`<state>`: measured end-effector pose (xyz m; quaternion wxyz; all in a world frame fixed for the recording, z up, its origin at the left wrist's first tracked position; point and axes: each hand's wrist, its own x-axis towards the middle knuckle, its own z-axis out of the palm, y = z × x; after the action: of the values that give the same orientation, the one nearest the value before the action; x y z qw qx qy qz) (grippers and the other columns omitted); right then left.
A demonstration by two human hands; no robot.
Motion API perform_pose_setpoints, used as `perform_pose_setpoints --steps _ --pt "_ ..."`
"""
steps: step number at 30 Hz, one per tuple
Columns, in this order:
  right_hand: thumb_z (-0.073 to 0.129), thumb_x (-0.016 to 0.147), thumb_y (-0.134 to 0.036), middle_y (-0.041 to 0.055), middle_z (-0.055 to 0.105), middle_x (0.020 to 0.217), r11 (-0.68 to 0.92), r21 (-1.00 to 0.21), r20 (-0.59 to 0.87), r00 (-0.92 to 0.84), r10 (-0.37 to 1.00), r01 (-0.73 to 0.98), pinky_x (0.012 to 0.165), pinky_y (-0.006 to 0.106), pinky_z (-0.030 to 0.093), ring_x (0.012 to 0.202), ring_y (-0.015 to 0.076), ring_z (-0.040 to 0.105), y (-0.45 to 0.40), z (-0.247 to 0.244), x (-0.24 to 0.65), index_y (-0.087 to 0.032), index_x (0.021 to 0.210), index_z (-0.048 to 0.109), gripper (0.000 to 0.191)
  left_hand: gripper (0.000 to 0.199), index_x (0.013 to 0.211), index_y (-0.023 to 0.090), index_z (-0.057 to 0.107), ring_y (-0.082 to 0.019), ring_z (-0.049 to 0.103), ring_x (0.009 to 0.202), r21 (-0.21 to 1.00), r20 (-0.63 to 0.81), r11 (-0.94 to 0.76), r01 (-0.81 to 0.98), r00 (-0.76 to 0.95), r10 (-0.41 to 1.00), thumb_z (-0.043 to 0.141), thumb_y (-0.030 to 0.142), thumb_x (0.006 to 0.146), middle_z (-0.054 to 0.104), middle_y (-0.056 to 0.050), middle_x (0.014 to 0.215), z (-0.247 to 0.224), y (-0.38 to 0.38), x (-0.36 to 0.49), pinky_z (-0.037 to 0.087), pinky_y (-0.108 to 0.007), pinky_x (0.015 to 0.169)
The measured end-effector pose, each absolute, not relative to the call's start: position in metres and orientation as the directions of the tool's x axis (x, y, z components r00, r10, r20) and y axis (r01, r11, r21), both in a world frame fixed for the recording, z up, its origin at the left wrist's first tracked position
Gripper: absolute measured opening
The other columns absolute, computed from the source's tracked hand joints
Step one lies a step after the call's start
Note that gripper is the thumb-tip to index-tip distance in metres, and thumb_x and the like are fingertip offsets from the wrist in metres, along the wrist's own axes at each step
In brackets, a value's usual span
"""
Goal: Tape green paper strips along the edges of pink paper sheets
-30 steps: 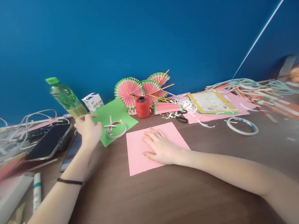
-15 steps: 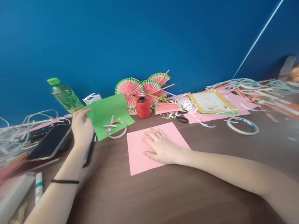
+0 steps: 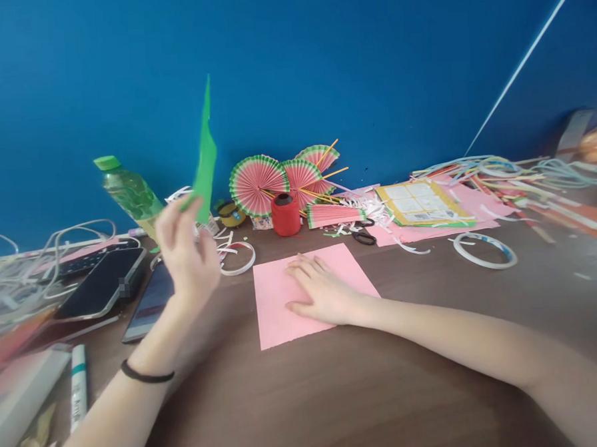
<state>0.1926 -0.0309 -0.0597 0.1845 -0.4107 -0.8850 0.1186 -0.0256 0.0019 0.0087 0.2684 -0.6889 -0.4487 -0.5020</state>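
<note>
My left hand [image 3: 187, 252] is closed on the edge of a sheet of green paper [image 3: 206, 165], which it holds up off the table, seen nearly edge-on. Flat on a square of pink paper [image 3: 273, 318] rests my right hand [image 3: 324, 289], its fingers stretched out. The pink paper lies on the brown table [image 3: 307, 396] in front of me. Just right of my left hand is a roll of white tape [image 3: 250, 263], beside some white paper strips. A phone [image 3: 150, 301] lies partly behind my left wrist.
Along the blue wall stand a green-capped bottle [image 3: 131, 192], pink-and-green paper fans [image 3: 259, 182] and a red thread spool [image 3: 285, 217]. Black-handled scissors [image 3: 364, 237], a yellow packet [image 3: 422, 203] and another tape roll [image 3: 485, 250] lie at the right. A marker [image 3: 78, 382] lies at the left.
My left hand has lifted the green paper off the table and moved right, uncovering the phone and a yellow tape roll behind. My right hand stays on the pink paper.
</note>
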Motion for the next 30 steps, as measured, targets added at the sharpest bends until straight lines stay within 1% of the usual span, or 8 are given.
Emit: perform_pose_setpoints --steps 3,6,14,17,20,24,27,30 --pt "0.057 0.075 -0.048 0.0182 0.037 0.138 0.592 -0.478 0.266 -0.535 0.802 0.649 0.106 0.053 0.021 0.133 0.0325 0.024 -0.028 -0.06 0.192 -0.013 0.135 0.032 0.074 0.047 0.123 0.018 0.05 -0.021 0.051 0.111 -0.098 0.828 -0.643 0.759 0.421 0.371 0.04 0.006 0.079 0.057 -0.011 0.117 -0.014 -0.011 0.004 0.042 -0.037 0.094" --pt "0.057 0.075 -0.038 0.0158 0.041 0.136 0.592 -0.624 0.367 -0.477 0.798 0.51 0.102 0.047 0.032 0.126 0.0271 0.038 -0.027 -0.058 0.191 -0.018 0.137 0.028 0.071 0.047 0.124 0.017 0.047 -0.021 0.056 0.103 -0.154 0.655 -0.772 0.616 0.649 0.387 0.036 0.006 0.08 0.059 -0.012 0.117 -0.034 -0.021 0.027 0.046 -0.035 0.087" --pt "0.04 0.088 -0.032 0.0089 0.057 0.117 0.505 -0.835 0.445 -0.271 0.853 0.217 0.096 0.035 0.04 0.111 0.0189 0.052 -0.022 -0.056 0.194 -0.019 0.123 0.044 0.038 0.048 0.128 0.018 0.037 -0.02 0.054 0.107 -0.027 0.607 -0.871 0.491 0.7 0.376 0.037 0.006 0.082 0.051 -0.014 0.128 -0.038 -0.028 0.033 0.045 -0.034 0.086" --pt "0.039 0.088 -0.035 0.0073 0.062 0.104 0.422 -0.879 0.394 -0.164 0.905 0.22 0.09 0.035 0.045 0.1 0.0197 0.057 -0.017 -0.05 0.199 -0.018 0.112 0.051 0.032 0.042 0.125 0.02 0.039 -0.021 0.048 0.116 0.115 0.657 -0.835 0.538 0.59 0.47 0.039 0.011 0.084 0.052 -0.012 0.126 -0.032 -0.024 0.028 0.04 -0.039 0.093" --pt "0.044 0.085 -0.036 0.0054 0.064 0.093 0.383 -0.912 0.367 -0.127 0.922 0.145 0.085 0.036 0.048 0.093 0.0204 0.059 -0.014 -0.042 0.203 -0.018 0.102 0.055 0.026 0.037 0.123 0.022 0.042 -0.023 0.043 0.121 0.355 0.681 -0.698 0.622 0.34 0.649 0.042 0.023 0.086 0.05 -0.011 0.127 -0.023 -0.014 0.019 0.036 -0.043 0.099" --pt "0.05 0.081 -0.038 0.0036 0.064 0.085 0.355 -0.935 0.348 -0.186 0.919 0.003 0.085 0.038 0.048 0.092 0.0207 0.059 -0.019 -0.031 0.204 -0.02 0.09 0.058 0.022 0.051 0.128 0.024 0.036 -0.025 0.038 0.127 0.738 0.511 -0.475 0.479 0.062 0.857 0.048 0.041 0.082 0.041 -0.011 0.137 -0.013 0.005 -0.001 0.04 -0.041 0.095" --pt "0.054 0.078 -0.038 0.0035 0.065 0.088 0.323 -0.943 0.332 -0.294 0.896 -0.082 0.086 0.039 0.048 0.091 0.0199 0.059 -0.026 -0.02 0.206 -0.02 0.09 0.059 0.022 0.061 0.131 0.024 0.034 -0.026 0.036 0.129 0.907 0.312 -0.317 0.278 0.063 0.948 0.048 0.053 0.079 0.041 -0.013 0.138 -0.014 0.017 -0.012 0.038 -0.043 0.098" --pt "0.061 0.072 -0.035 0.0038 0.066 0.09 0.192 -0.964 0.257 -0.467 0.846 -0.184 0.08 0.038 0.051 0.083 0.0188 0.061 -0.03 -0.009 0.209 -0.019 0.092 0.06 0.026 0.068 0.132 0.024 0.036 -0.027 0.04 0.127 0.963 0.198 -0.23 0.143 0.212 0.957 0.044 0.063 0.077 0.047 -0.015 0.134 -0.017 0.019 -0.015 0.035 -0.046 0.099"
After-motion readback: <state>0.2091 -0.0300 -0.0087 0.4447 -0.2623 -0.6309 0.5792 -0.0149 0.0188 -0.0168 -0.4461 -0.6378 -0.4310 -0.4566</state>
